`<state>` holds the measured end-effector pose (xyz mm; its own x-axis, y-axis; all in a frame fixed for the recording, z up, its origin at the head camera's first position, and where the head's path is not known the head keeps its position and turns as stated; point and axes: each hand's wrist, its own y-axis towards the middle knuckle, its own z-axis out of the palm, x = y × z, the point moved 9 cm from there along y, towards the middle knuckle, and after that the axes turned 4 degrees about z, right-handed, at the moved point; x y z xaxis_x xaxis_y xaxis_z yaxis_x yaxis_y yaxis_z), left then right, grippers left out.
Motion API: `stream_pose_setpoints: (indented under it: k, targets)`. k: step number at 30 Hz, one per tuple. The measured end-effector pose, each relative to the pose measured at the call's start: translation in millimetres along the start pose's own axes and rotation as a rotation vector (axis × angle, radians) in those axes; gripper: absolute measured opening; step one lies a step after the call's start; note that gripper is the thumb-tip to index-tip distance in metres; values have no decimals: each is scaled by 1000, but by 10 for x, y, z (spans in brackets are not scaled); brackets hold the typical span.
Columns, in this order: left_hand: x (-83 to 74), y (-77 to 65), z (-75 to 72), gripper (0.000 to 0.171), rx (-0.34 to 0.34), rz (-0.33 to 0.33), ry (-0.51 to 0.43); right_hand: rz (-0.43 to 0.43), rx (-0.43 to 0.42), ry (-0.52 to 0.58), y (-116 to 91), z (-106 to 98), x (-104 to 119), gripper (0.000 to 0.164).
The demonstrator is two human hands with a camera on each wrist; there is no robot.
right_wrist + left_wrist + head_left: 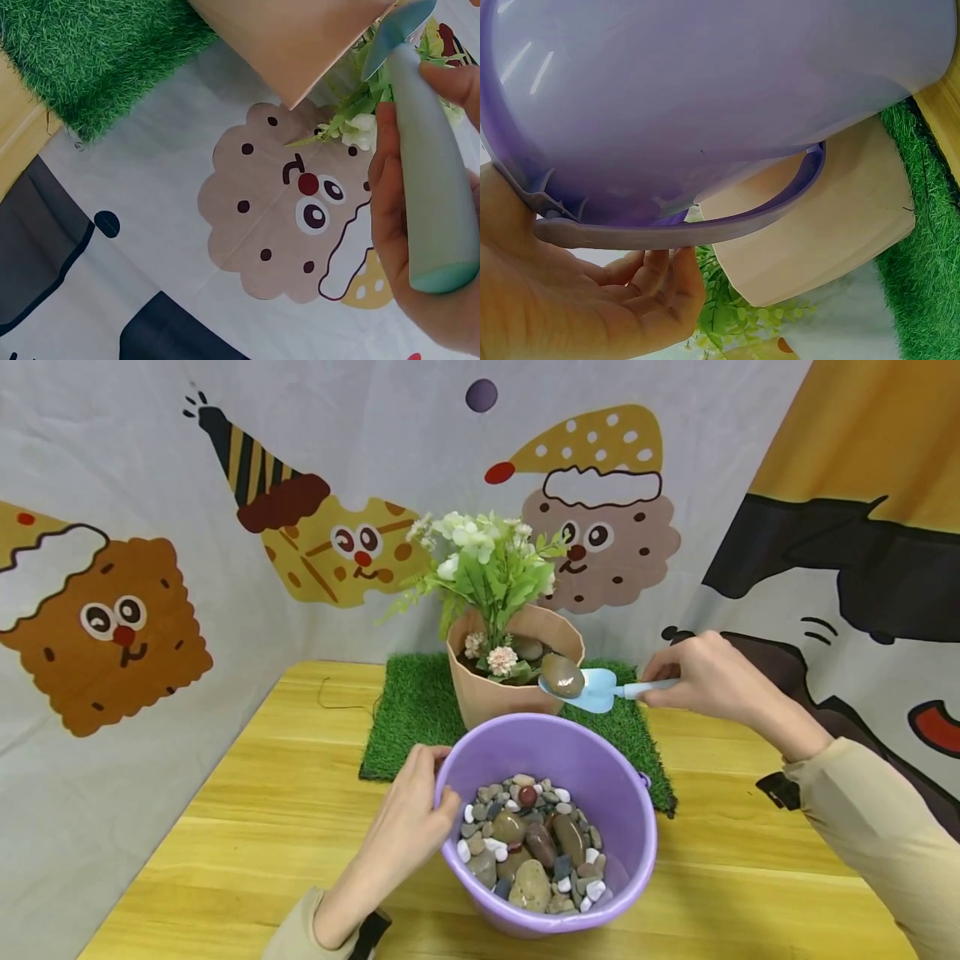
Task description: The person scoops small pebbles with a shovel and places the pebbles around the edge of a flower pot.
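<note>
My right hand [712, 681] grips the handle of a small light-blue trowel [600, 691]. A wet brown stone [562, 677] lies on its blade, over the right rim of a peach flowerpot [491, 700]. White flowers with green leaves [495, 572] stand in the pot, with pink blossoms and another stone low inside. In the right wrist view, fingers and thumb wrap the pale trowel handle [435, 180]. My left hand [405, 822] holds the left rim of a purple bucket [630, 852], thumb over the edge. Its fingers touch the bucket's handle [652, 236]. Wet pebbles and larger stones [528, 885] fill the bucket's bottom.
The pot stands on a green artificial grass mat [412, 710], behind the bucket. Both are on a wood-grain table [225, 860]. A cartoon-printed cloth [360, 410] hangs behind and beside the table. A thin dark thread [330, 705] lies left of the mat.
</note>
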<state>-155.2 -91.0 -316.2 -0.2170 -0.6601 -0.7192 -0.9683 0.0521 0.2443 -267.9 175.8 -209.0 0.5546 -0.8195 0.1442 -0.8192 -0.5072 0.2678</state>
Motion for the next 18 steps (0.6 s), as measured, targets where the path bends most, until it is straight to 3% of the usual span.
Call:
stream_pose_setpoints:
  k: [9,18]
  targets:
    - [0,-1,2,45,4,0,-6,140,43,-24,114,-2,-116,13]
    - [1,0,2,46,6,1,-8,245,88,-34,230,-4,-97,15]
